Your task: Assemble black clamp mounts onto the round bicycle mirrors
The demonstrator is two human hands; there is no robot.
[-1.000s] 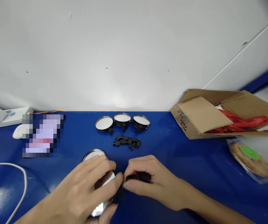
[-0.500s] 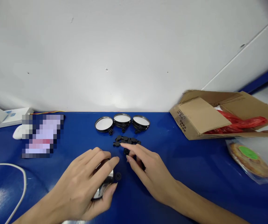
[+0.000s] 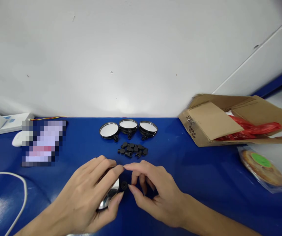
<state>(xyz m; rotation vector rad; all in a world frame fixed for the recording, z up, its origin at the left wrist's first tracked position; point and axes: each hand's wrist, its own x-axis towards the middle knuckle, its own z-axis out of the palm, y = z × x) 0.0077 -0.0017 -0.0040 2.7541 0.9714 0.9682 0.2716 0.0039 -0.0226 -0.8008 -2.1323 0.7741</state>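
View as clock face. Pale wall filling 10 to 2, meeting the glossy blue tabletop (image 3: 82, 137). White cable (image 3: 24, 190) curving at 8. Left hand (image 3: 91, 193) clasping a round mirror (image 3: 110, 195) at 7. Black connectors (image 3: 132, 149) lying at 6. Right hand (image 3: 155, 191) reaching in at 5, thumb and forefinger parted beside the mirror's mount (image 3: 124, 185). Cardboard box (image 3: 209, 121) lying open at 3.

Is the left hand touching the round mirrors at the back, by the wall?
No, the left hand is on another round mirror nearer the front, and blue table shows between it and the back mirrors.
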